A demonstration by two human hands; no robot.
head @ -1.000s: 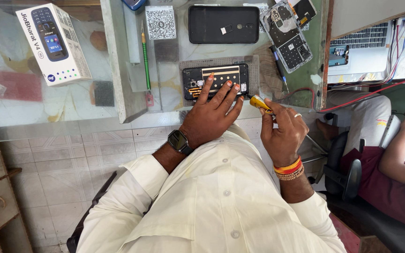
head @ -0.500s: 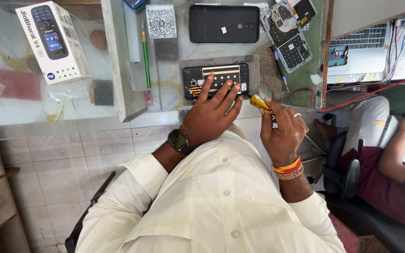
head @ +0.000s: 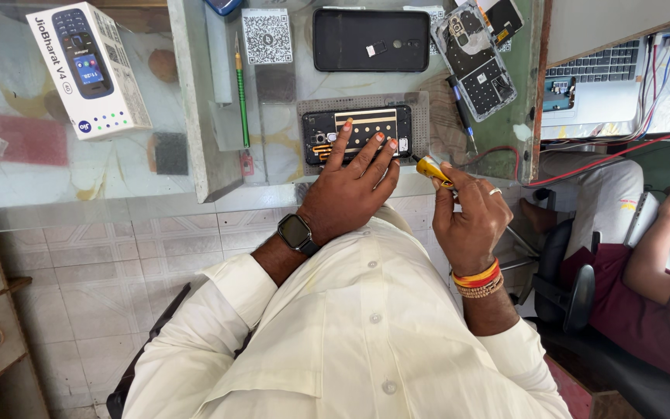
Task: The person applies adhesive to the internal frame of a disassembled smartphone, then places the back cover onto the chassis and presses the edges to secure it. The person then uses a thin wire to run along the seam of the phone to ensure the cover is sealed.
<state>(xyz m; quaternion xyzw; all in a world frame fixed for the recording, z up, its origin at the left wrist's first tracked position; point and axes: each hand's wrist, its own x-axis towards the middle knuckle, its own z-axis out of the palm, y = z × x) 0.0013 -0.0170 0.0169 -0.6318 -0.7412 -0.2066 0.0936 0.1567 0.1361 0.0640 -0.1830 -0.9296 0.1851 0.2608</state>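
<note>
1. Nearest the camera it's mostly white shirt, plus a smartwatch (head: 298, 231) on the left wrist and orange bead bracelets (head: 478, 279) on the right one.
2. The right hand (head: 471, 217) is curled up at the near edge of the counter (head: 118, 167), fingers pressed together and pinching a yellow-handled screwdriver (head: 433, 170). The tip points left toward the phone; can't tell if it actually touches it.
3. The left hand (head: 350, 190) lies flat with fingers spread, fingertips pressing down on an opened phone (head: 362, 128), so nothing is gripped, just held steady. That phone sits back-off on a grey perforated mat (head: 420, 116), mid-counter, just left of the screwdriver.
4. Farther back there's a black phone back cover (head: 370, 39), and to its right another stripped phone frame (head: 478, 58).
5. Left side: a green pencil (head: 240, 93) lying near-to-far, a square code card (head: 267, 36), and a white phone box (head: 87, 66) well apart at far left.
6. On the right, another person sits in a chair, separate from all this.
</note>
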